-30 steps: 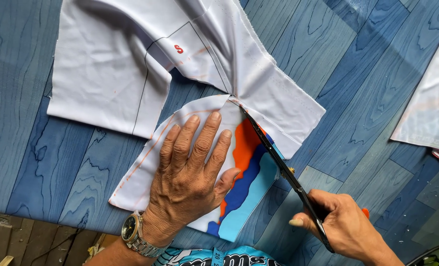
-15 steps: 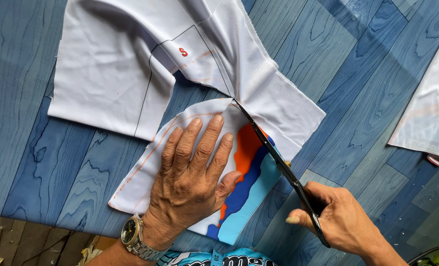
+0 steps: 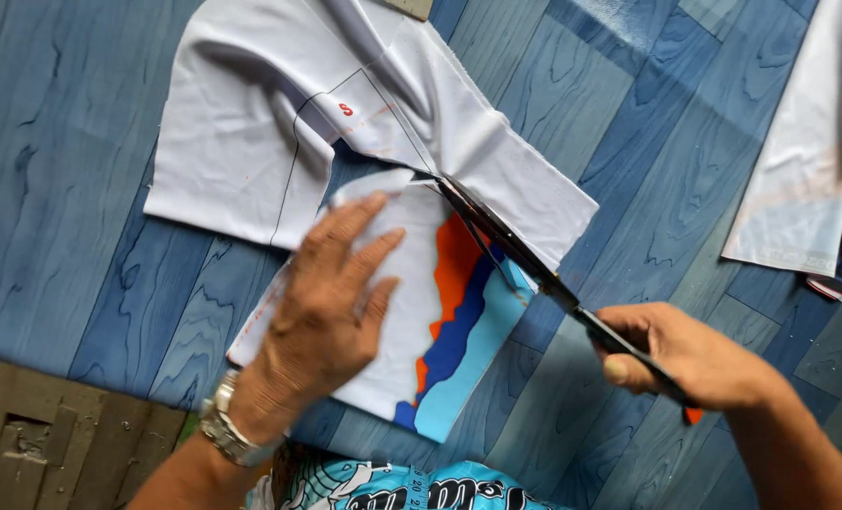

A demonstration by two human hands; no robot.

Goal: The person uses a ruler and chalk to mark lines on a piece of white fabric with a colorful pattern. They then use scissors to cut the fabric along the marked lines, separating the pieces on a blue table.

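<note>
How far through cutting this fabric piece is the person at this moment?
Done: the cut runs most of the way along the coloured-print piece. In hand: the right hand works black scissors, tips at the drawn line on the white fabric; the left hand presses the piece flat. Left: a short stretch near the tips, and the curved line looks uncut.

Dark matt metal scissors are slicing smooth white synthetic cloth; beneath the grip, blue wood-grain vinyl flooring is shining faintly.

Black scissors' handles hidden inside the right hand; a second white fabric sheet cut off at the right edge; left hand covers white printed fabric.
</note>
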